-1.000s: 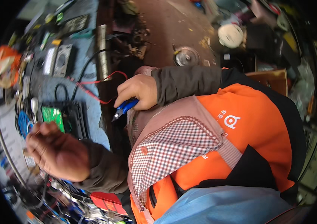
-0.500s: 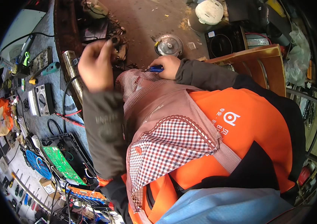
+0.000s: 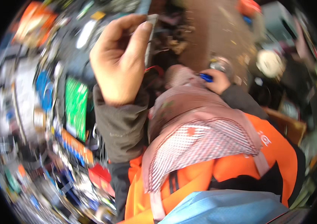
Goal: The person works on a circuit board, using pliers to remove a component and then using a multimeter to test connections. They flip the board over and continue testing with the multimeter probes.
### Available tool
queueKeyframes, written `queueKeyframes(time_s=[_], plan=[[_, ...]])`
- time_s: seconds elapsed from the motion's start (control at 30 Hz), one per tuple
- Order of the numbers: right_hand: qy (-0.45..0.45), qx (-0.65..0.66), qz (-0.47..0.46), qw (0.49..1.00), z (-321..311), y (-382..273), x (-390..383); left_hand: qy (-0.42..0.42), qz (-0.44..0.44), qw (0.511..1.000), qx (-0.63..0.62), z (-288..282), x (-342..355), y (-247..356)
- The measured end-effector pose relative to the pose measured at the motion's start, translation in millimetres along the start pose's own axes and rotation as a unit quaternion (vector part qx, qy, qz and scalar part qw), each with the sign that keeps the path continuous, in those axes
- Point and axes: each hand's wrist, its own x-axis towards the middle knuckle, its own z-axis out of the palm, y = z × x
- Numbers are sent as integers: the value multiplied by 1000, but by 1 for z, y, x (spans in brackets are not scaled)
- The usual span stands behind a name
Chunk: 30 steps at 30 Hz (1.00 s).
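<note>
My left hand (image 3: 123, 61) is raised over the near edge of the workbench, thumb and forefinger pressed together in a pinch. Whatever sits between those fingertips, if anything, is too small to make out. Low by my lap, my right hand (image 3: 218, 80) is closed around a blue-handled tool (image 3: 206, 77), which looks like small pliers; its tip is blurred. The pinkish apron (image 3: 188, 99) with a checked pocket covers my lap, just beside the tool.
On the bench at left lie a green circuit board (image 3: 76, 106), a coil of blue cable (image 3: 43, 89) and an orange bag (image 3: 35, 24). A white-lidded pot (image 3: 269, 63) and a wooden drawer-like box (image 3: 289, 127) stand at right. Fast head motion smears much of the view.
The view has swung left, so bench and floor things shift right in it. My left hand appears higher and larger, still pinched. My right hand keeps its hold on the blue-handled tool.
</note>
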Motion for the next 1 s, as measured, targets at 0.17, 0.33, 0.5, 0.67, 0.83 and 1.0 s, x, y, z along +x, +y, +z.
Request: queueKeyframes(time_s=[0.17, 0.33, 0.5, 0.67, 0.83, 1.0], plan=[[-31, 38, -68, 996, -6, -68, 37, 200, 36, 971, 126, -136, -17, 17], [-50, 49, -212, 975, -10, -195, 76, 253, -48, 941, 221, -257, -51, -10], [-6, -20, -411, 911, 3, -306, 122, 176, -85, 931, 308, -287, -43, -65], [37, -207, -527, 824, 33, -361, 171, 118, -129, 926, 334, -279, -38, -79], [49, -241, -583, 774, 53, -405, 185, 95, -139, 919, 356, -279, -41, -75], [39, -298, -558, 774, 73, -411, 193, 101, -123, 916, 367, -278, -44, -71]])
